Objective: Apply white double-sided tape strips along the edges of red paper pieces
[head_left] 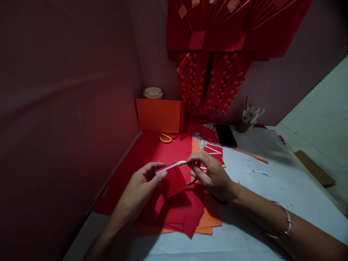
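My left hand (pixel 141 185) pinches one end of a narrow paper strip (pixel 174 166), red on one side and white on the other. My right hand (pixel 210 172) pinches the strip's other end, so it arches between both hands. A thin dark tool with a blue handle (pixel 192 180), perhaps small scissors, hangs from my right fingers. Beneath the hands lies a loose pile of red and orange paper sheets (pixel 185 210) on a white table (pixel 272 188).
Yellow-handled scissors (pixel 165 137) lie at the back left by an orange card (pixel 159 115). A black phone (pixel 226 135), a cup of paper rolls (pixel 248 117) and a folded red paper decoration (pixel 214 79) on the wall stand behind. Paper scraps (pixel 252 170) lie on the right.
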The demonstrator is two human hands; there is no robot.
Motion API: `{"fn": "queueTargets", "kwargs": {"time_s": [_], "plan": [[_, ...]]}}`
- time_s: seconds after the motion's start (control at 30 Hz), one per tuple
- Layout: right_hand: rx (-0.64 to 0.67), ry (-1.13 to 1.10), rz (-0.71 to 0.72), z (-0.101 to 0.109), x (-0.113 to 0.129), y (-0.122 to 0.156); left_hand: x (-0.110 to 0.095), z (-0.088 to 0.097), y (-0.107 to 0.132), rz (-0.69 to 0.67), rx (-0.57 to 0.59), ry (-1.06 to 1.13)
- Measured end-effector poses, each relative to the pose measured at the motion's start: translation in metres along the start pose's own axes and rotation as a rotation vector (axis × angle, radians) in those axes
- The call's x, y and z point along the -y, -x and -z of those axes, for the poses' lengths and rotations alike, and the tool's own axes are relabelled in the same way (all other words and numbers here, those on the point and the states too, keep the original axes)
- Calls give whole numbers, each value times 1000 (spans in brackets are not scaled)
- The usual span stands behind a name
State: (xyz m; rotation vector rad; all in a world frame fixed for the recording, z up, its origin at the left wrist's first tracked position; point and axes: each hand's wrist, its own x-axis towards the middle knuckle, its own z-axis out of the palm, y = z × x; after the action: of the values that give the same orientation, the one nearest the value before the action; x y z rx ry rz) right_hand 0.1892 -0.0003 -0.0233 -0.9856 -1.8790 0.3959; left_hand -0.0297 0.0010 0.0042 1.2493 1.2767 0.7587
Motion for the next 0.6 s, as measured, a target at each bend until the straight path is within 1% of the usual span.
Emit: {"fn": "queueTargets", "kwargs": {"time_s": [0.1,0.17,0.33,0.43,0.5,0.6], "plan": [[-51,-64,50,2,5,1,-5,1,3,88,47,201],[-58,-75,85,2,6,2,-6,1,5,109,69,302],[-40,-54,164,1,5,6,-6,-2,6,137,54,451],[-25,-21,202,1,5,9,-3,-4,6,151,84,514],[-21,-1,223,1,5,10,-2,-4,4,152,95,510],[-32,52,269,1,3,11,0,-5,2,168,65,464]]}}
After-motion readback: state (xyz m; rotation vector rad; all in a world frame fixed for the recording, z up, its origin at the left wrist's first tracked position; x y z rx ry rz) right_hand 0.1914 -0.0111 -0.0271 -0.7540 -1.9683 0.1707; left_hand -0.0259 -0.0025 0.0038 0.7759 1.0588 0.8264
